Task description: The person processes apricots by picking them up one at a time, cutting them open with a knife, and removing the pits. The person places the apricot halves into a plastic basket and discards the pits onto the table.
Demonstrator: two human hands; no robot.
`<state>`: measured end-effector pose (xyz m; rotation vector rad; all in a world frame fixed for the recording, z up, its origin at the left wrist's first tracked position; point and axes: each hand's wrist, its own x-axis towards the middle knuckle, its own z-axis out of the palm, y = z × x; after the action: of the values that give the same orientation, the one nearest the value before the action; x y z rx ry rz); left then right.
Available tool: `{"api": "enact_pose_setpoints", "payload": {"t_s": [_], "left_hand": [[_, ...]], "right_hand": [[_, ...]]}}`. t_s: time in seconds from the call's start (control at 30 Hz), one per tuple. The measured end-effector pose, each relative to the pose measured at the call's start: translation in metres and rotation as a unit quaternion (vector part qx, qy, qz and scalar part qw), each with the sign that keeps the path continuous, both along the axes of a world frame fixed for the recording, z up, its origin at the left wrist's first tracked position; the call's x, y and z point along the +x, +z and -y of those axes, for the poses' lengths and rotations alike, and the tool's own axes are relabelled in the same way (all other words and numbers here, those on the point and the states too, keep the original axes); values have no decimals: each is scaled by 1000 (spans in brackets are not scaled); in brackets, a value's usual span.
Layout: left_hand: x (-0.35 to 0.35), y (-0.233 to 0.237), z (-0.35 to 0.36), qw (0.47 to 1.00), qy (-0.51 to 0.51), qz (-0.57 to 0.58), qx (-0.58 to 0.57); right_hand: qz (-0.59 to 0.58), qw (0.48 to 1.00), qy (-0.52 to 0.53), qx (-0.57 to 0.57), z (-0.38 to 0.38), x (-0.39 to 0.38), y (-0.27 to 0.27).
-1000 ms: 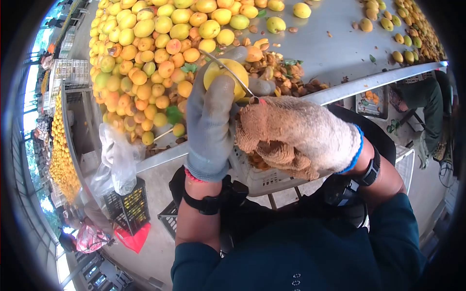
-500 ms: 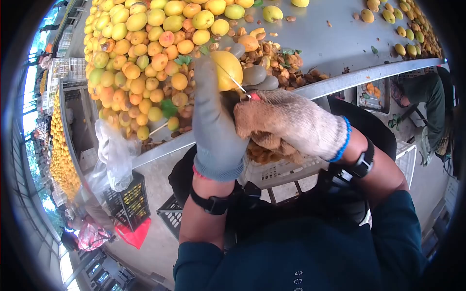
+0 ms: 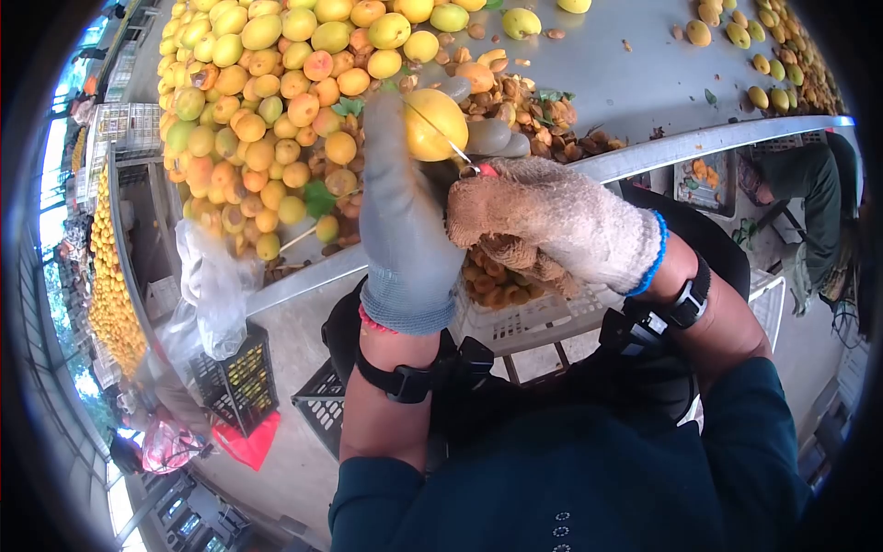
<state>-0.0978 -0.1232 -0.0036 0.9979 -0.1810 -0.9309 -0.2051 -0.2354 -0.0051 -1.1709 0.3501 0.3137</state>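
My left hand (image 3: 405,212), in a grey coated glove, is closed around a yellow apricot (image 3: 436,125), with the thumb on one side and the fingers on the other. My right hand (image 3: 533,216), in a stained knit glove with a blue cuff, grips a small knife (image 3: 485,171) whose red handle end shows at the fingers. Its thin blade lies against the face of the apricot. A large heap of whole apricots (image 3: 262,120) spreads on the metal table to the left. Just beyond my hands lie brown pits and scraps (image 3: 543,115).
The table's metal rim (image 3: 681,150) runs in front of me. Below my hands stands a white crate (image 3: 552,327) holding cut apricots (image 3: 497,281). A plastic bag (image 3: 207,290) hangs at the left edge, above a black crate (image 3: 237,382). Another person's leg (image 3: 802,189) is at right.
Both hands stay around the apricot and knife, with only slight shifts. The apricot has turned a little, and the cut fruit in the crate below shows more clearly.
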Motion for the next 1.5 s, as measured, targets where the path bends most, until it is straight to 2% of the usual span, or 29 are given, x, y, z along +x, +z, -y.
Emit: {"api": "enact_pose_setpoints", "payload": {"t_s": [0.1, 0.2, 0.33, 0.4, 0.43, 0.47, 0.53, 0.6, 0.7, 0.73, 0.8, 0.83, 0.9, 0.97, 1.03, 1.07, 1.1, 1.13, 1.17, 1.23, 1.27, 1.33, 1.37, 1.43, 1.47, 1.5], "left_hand": [[-1, 0, -3, 995, -8, 77, 67], [-4, 1, -2, 995, 12, 66, 71], [-5, 4, -4, 999, -17, -34, -33], [-8, 7, -4, 994, -26, -84, -64], [-8, 4, -4, 989, -38, -102, -102], [-7, -2, -5, 982, -50, -119, -140], [-6, -6, -5, 971, -68, -139, -185], [-6, -7, -5, 966, -81, -146, -198], [-4, -11, -8, 962, -109, -125, -217], [-4, -7, -7, 975, -94, -95, -176], [-6, 0, -5, 993, -61, -35, -92], [-2, -1, 0, 979, -8, 195, 57], [21, -22, -5, 928, 88, 344, 115], [34, -23, -14, 919, 135, 341, 143], [34, -12, -19, 964, 125, 190, 140], [28, -9, -19, 948, 116, 252, 156], [19, -8, -17, 929, 102, 312, 170], [12, -9, -15, 907, 87, 369, 181], [9, -20, -13, 868, 91, 472, 125], [2, -20, -7, 829, 106, 538, 105], [0, -19, -6, 806, 116, 572, 97], [-5, -18, -4, 817, 130, 552, 104], [-7, -17, -3, 822, 138, 542, 107], [-12, -6, -7, 941, 79, 310, 110], [-14, -2, -8, 976, 46, 184, 110], [-14, -4, -9, 974, 29, 194, 113]], "right_hand": [[-38, 999, 14, 18, 3, -3, 6], [-57, 998, -11, 33, -4, -5, 1], [-87, 994, -3, 66, -2, -6, 17], [-24, 1000, 2, 14, -4, -10, 15], [66, 997, 1, -49, -7, -14, 2], [155, 982, 4, -111, -9, -15, -6], [319, 918, -9, -237, -9, -15, -20], [393, 868, -14, -304, -7, -17, -21], [401, 852, -18, -335, -8, -20, -19], [414, 839, -22, -353, -6, -17, -20], [239, 949, -15, -205, -3, -15, -15], [34, 999, -1, -22, -1, -15, -3], [-174, 982, 33, 62, 0, -13, 32], [-48, 998, 34, -22, 13, -18, 20], [45, 997, -64, 16, 27, -25, 5], [89, 989, -116, 35, 31, -28, 2], [24, 984, -178, 10, 25, -24, 8], [7, 983, -185, -11, 19, -16, 9], [-11, 981, -192, -32, 14, -7, 11], [-31, 976, -209, -53, 4, 3, 9], [13, 971, -240, -17, 2, 5, 10], [101, 948, -297, 52, 3, 7, 11], [140, 938, -316, 31, 8, 7, 4], [133, 900, -398, 118, 16, 15, 22], [127, 875, -438, 161, 21, 19, 27], [253, 881, -334, 218, 37, 13, 6]]}}
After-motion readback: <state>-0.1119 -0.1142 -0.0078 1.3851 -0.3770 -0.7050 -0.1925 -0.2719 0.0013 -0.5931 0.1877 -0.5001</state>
